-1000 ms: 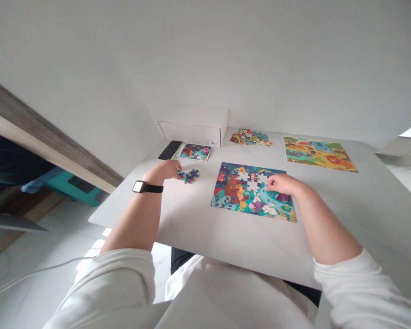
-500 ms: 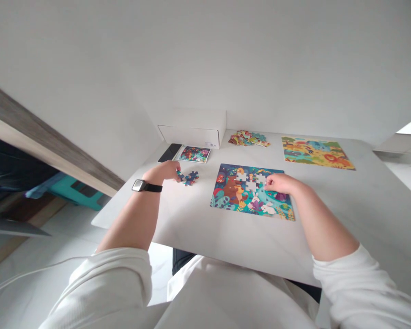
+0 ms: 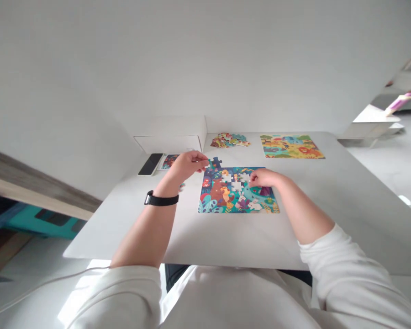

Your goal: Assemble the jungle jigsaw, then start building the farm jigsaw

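A colourful animal puzzle [image 3: 222,198] lies on the white table [image 3: 329,205], with a few white gaps in its middle. My left hand [image 3: 187,164], with a black watch on the wrist, pinches a dark blue puzzle piece [image 3: 215,161] just above the puzzle's upper left corner. My right hand [image 3: 264,177] rests curled on the puzzle's right part, fingertips beside the gaps; whether it holds anything is hidden. A bit of the loose pieces [image 3: 181,186] shows under my left wrist.
A white box [image 3: 171,137] stands at the back left, with a black phone [image 3: 151,163] and a picture card [image 3: 167,161] before it. A heap of loose pieces [image 3: 230,140] and a finished yellow puzzle [image 3: 291,146] lie at the back.
My left hand has lifted a blue piece from the small pile and carried it right, to the puzzle's corner. The camera view has swung to the right. My right hand has stayed on the puzzle.
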